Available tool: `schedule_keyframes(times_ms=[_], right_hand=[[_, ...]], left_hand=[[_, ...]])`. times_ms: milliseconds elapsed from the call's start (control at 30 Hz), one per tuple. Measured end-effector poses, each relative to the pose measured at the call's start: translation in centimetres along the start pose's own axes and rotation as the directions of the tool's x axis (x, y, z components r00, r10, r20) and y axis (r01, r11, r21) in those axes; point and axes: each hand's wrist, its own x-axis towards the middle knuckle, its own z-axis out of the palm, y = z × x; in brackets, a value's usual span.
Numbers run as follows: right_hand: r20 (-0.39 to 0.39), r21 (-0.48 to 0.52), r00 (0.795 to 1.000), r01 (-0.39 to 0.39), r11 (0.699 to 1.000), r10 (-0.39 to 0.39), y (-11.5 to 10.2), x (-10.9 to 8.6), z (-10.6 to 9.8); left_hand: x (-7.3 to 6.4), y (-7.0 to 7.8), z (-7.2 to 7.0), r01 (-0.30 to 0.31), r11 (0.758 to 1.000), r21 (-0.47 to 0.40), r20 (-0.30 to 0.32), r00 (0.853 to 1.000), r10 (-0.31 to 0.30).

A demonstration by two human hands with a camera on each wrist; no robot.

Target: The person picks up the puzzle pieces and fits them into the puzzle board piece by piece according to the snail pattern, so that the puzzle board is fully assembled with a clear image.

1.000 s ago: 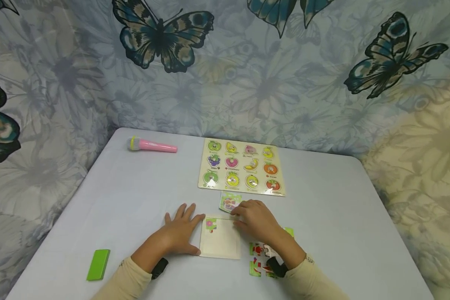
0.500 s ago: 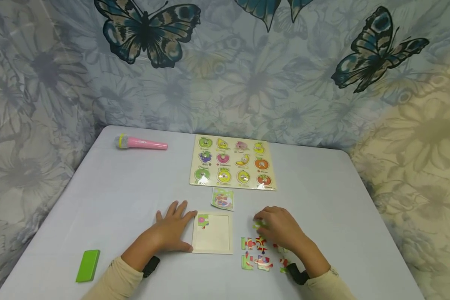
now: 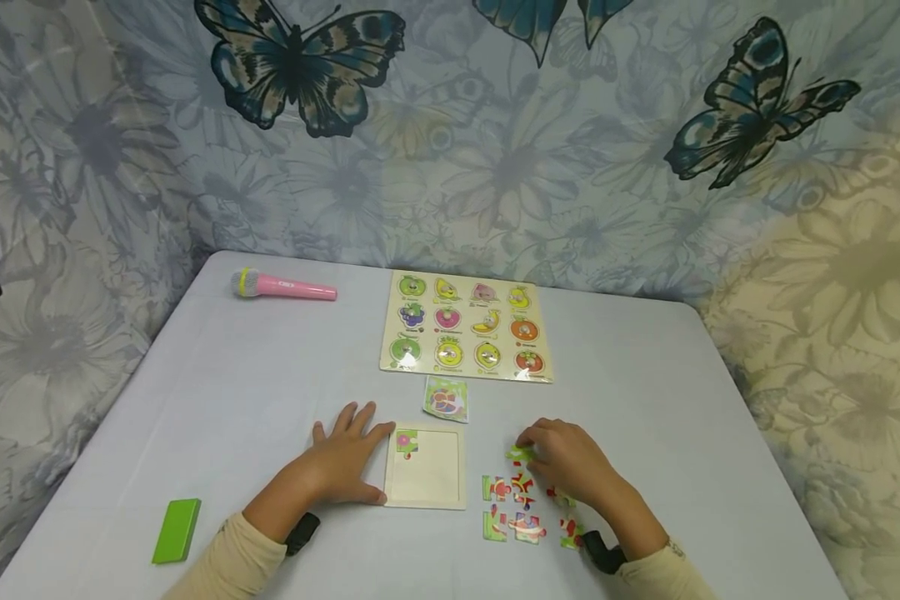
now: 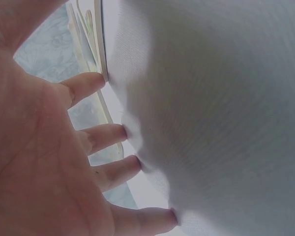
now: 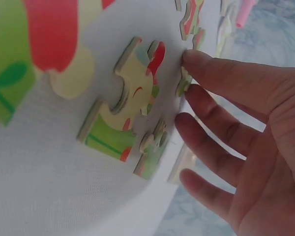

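My left hand [image 3: 330, 465] lies spread on the table, its thumb and index finger touching the left edge of a square wooden puzzle tray [image 3: 425, 502]. One corner puzzle piece [image 3: 406, 442] with a pink flower sits in the tray's far left corner. My right hand [image 3: 570, 458] is among loose puzzle pieces right of the tray. Its thumb and fingers pinch a green-edged puzzle piece [image 3: 519, 453] at the far side of the group. In the right wrist view, that piece [image 5: 183, 84] shows between thumb and index fingertips, partly hidden. Other pieces [image 3: 527, 527] lie nearby, some under the hand.
A small picture card [image 3: 446, 399] lies beyond the tray. Behind it is a fruit board [image 3: 467, 327] with several fruit pictures. A pink toy microphone [image 3: 285, 286] lies at the back left, a green block [image 3: 176, 531] at the front left. A patterned wall stands behind the table.
The right hand has moved from beside the picture card and tray's far corner to the loose pieces on the right, taking hold of one. The left hand has stayed at the tray.
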Motion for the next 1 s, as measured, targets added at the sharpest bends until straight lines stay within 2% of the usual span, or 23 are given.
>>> schedule_keyframes(times_ms=[333,467,567,733,833,1000], right_hand=[[0.001,-0.013,0.999,0.034,0.999,-0.034,-0.5,0.1,-0.2],[-0.003,0.004,0.995,0.104,0.995,-0.104,-2.1,1.1,-0.3],[-0.013,-0.002,0.978,0.206,0.978,-0.206,-3.8,2.2,-0.2],[-0.022,-0.03,0.933,0.358,0.933,-0.358,-6.4,4.1,0.6],[-0.029,-0.059,0.917,0.396,0.917,-0.398,-7.5,5.1,1.1],[-0.037,-0.092,0.913,0.401,0.911,-0.406,-8.6,6.1,1.6]], left_hand=[[0.7,-0.2,0.6,-0.016,1.0,0.021,0.002,1.0,0.016],[0.8,-0.1,0.6,-0.014,0.999,0.031,0.002,1.0,0.014],[0.7,-0.1,0.6,-0.006,1.0,0.028,0.004,1.0,0.006],[0.5,-0.1,0.5,0.001,0.999,0.033,0.002,1.0,-0.001],[0.4,-0.1,0.3,0.002,0.999,0.035,0.0,1.0,-0.002],[0.2,-0.3,0.1,0.006,0.999,0.044,-0.004,1.0,-0.006]])
